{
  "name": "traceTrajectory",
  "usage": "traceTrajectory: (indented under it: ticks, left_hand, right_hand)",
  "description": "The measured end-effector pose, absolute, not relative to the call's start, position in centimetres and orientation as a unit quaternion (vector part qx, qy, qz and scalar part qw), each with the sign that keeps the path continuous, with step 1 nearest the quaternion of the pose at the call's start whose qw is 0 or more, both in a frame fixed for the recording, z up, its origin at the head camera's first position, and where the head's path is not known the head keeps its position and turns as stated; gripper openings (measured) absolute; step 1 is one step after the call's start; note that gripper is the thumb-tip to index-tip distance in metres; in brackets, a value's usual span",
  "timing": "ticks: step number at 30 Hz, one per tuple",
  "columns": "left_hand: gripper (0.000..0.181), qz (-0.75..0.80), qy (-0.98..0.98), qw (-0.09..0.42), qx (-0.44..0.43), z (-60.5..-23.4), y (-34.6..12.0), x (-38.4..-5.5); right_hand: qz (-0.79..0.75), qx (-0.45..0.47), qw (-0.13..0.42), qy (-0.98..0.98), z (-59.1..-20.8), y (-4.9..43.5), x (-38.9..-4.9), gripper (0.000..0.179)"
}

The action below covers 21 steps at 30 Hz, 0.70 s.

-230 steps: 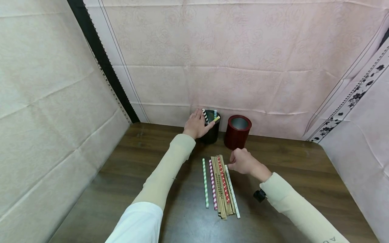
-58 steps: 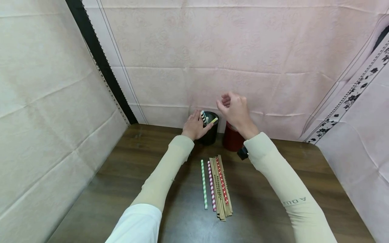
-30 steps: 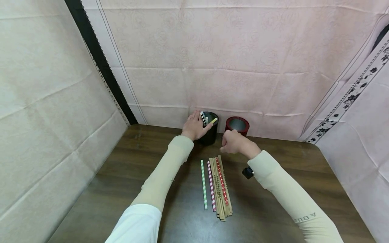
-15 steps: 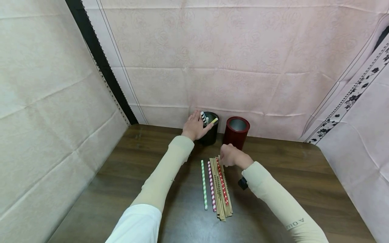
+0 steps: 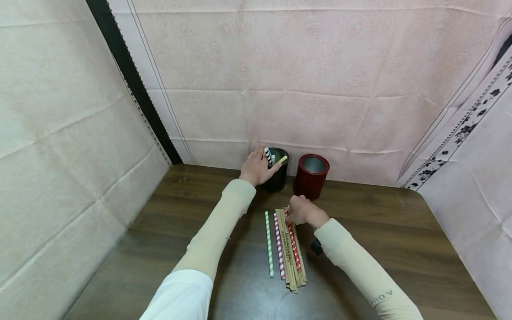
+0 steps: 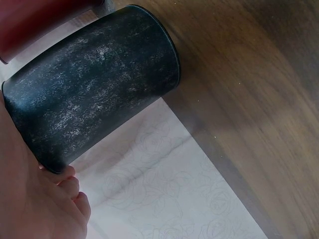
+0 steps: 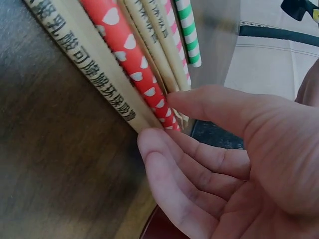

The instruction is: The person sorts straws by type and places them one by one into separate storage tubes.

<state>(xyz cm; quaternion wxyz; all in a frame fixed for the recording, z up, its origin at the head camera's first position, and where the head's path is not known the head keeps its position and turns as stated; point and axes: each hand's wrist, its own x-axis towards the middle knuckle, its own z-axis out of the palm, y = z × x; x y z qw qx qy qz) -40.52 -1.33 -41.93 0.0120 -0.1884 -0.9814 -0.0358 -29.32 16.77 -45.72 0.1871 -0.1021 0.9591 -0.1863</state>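
On wooden tabletop (image 5: 172, 213), sorting judged part-done: black-and-white striped straw (image 5: 268, 154) and yellow straw (image 5: 283, 159) already stood in black cup (image 5: 278, 180), cup held by left hand (image 5: 257, 169), fingers curled round rim. Red heart-print straw (image 5: 294, 246) pinched at far end by right hand (image 5: 302, 210), not yet lifted. Remaining: green-striped straw (image 5: 269, 244), pink-striped straw (image 5: 279, 246), kraft-brown printed straws (image 5: 288, 257), all lying flat.

You can read 乳酸可降解 on one brown straw wrapper (image 7: 94, 63). Your right sleeve (image 5: 362, 269) bears inverted, partly legible letters.
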Motion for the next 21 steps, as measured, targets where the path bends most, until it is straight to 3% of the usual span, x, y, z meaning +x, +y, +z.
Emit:
traceTrajectory:
  ticks: [13, 21]
  left_hand:
    - [0.097, -0.038, -0.982, 0.007, -0.186, -42.0, -1.4, -40.5]
    - [0.097, -0.034, -0.982, 0.006, -0.188, -41.8, -1.4, -40.3]
  right_hand:
    - [-0.194, -0.059, 0.178, 0.963, -46.8, 16.2, -29.4, 0.020]
    - [-0.216, -0.040, 0.173, 0.960, -46.9, 16.0, -29.1, 0.028]
